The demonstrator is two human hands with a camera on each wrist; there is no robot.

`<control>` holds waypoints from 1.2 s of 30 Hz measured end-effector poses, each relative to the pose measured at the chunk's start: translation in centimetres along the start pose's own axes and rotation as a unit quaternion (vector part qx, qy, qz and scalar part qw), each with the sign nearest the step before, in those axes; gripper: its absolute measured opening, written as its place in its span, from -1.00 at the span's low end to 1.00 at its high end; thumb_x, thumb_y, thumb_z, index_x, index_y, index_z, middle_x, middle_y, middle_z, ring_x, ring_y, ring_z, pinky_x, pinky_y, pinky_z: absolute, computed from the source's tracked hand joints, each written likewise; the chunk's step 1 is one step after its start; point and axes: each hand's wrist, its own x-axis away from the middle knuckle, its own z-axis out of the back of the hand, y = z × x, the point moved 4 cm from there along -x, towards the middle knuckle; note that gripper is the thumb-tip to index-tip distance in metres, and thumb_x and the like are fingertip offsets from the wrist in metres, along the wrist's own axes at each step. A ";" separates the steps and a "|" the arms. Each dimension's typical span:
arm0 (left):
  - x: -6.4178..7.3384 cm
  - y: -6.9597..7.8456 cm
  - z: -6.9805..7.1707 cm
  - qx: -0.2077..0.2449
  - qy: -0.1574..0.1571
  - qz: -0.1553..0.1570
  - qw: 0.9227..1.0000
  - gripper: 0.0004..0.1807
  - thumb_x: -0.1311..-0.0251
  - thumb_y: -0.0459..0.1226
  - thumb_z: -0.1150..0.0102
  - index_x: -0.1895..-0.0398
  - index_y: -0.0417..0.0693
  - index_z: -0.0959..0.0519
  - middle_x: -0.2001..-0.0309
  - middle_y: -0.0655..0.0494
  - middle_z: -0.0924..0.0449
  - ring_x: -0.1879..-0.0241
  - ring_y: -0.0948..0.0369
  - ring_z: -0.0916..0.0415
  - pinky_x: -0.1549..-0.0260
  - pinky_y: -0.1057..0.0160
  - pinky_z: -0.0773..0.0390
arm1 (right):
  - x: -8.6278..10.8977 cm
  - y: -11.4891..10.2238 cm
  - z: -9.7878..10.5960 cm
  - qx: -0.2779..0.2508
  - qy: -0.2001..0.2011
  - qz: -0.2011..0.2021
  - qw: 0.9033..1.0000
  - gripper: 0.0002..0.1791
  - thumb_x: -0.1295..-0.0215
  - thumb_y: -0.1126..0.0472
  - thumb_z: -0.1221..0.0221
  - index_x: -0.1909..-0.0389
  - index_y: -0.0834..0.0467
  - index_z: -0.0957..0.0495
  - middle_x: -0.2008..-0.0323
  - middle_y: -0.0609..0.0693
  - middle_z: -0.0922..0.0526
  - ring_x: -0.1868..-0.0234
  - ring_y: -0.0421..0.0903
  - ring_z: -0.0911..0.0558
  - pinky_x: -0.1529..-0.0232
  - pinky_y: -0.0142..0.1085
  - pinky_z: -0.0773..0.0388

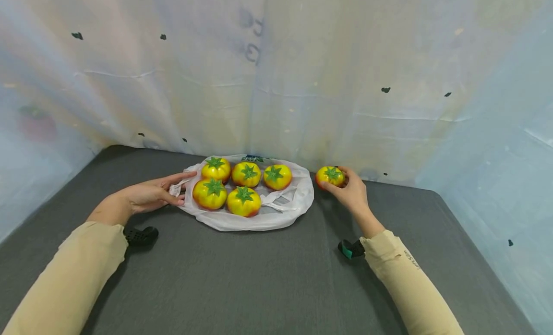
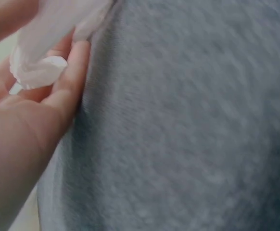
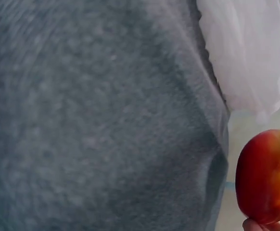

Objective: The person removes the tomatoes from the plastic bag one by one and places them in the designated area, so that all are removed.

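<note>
A white plastic bag [image 1: 298, 215] lies on the dark grey table, with several shiny yellow-and-red tomatoes [image 1: 244, 202] on it, each with a green star-shaped leaf top. At the bag's left end, my left hand [image 1: 151, 193] holds its bunched handle between thumb and fingers. The left wrist view shows white plastic [image 2: 39, 72] running across those fingers. My right hand [image 1: 352, 191] grips a single tomato [image 1: 327, 175] just right of the bag, thumb in front and fingers round the back. In the right wrist view this tomato [image 3: 260, 178] shows its red side.
The grey table [image 1: 242, 277] extends in front of the bag and to both sides. Behind it hangs a pale translucent sheet [image 1: 302, 85] with small dark patches. Each wrist carries a black strap piece, such as the left one [image 1: 142, 235].
</note>
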 end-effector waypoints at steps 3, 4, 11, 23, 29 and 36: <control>0.0 0.1 -0.1 0.000 0.000 0.004 1.000 -0.02 -0.24 -0.49 -0.06 -0.54 0.16 0.29 -0.41 -0.05 0.93 -0.41 -0.10 0.64 -0.34 -0.26 0.46 | -0.1 0.4 -0.3 0.012 -0.004 -0.012 1.000 -0.18 -0.17 -0.02 -0.28 -0.39 0.19 -0.21 -0.31 0.27 -0.33 -0.19 0.21 -0.42 -0.20 0.03 -0.40; 0.0 0.1 -0.1 -0.002 0.001 0.004 1.000 -0.02 -0.24 -0.49 -0.07 -0.54 0.15 0.29 -0.41 -0.04 0.93 -0.41 -0.10 0.63 -0.35 -0.26 0.45 | -0.1 0.5 -0.3 0.016 -0.005 -0.015 1.000 -0.18 -0.17 -0.02 -0.28 -0.39 0.20 -0.20 -0.31 0.28 -0.33 -0.19 0.21 -0.42 -0.20 0.03 -0.39; -0.2 0.6 0.1 -0.010 0.003 -0.001 1.000 0.00 -0.23 -0.46 -0.11 -0.54 0.20 0.28 -0.40 -0.04 0.95 -0.40 -0.10 0.63 -0.34 -0.26 0.47 | -0.5 0.8 -0.5 0.026 -0.021 -0.030 0.999 -0.15 -0.20 -0.04 -0.25 -0.43 0.19 -0.14 -0.31 0.29 -0.31 -0.22 0.22 -0.39 -0.21 0.04 -0.38; 0.1 -0.2 -0.3 0.005 0.012 0.008 1.000 -0.01 -0.23 -0.49 -0.09 -0.54 0.17 0.26 -0.41 -0.04 0.93 -0.41 -0.11 0.64 -0.37 -0.24 0.42 | 0.1 1.0 -0.5 0.044 -0.047 -0.032 0.997 -0.09 -0.19 -0.09 -0.25 -0.44 0.23 -0.10 -0.32 0.31 -0.28 -0.22 0.25 -0.36 -0.22 0.06 -0.34; 0.1 -0.5 -0.4 0.013 0.015 0.004 1.000 -0.02 -0.22 -0.51 -0.08 -0.54 0.16 0.23 -0.42 -0.04 0.91 -0.40 -0.10 0.58 -0.38 -0.18 0.34 | 0.2 0.0 0.1 0.046 -0.040 -0.017 0.998 -0.11 -0.20 -0.09 -0.25 -0.43 0.23 -0.13 -0.37 0.32 -0.22 -0.32 0.27 -0.28 -0.27 0.11 -0.28; 0.1 -0.1 -0.1 0.005 0.018 -0.001 1.000 -0.02 -0.22 -0.50 -0.08 -0.55 0.15 0.24 -0.43 -0.06 0.89 -0.39 -0.11 0.52 -0.37 -0.17 0.28 | -0.4 -2.9 -0.4 0.019 -0.016 0.032 0.999 -0.15 -0.19 -0.09 -0.26 -0.41 0.19 -0.20 -0.39 0.21 -0.25 -0.38 0.17 -0.24 -0.32 0.06 -0.25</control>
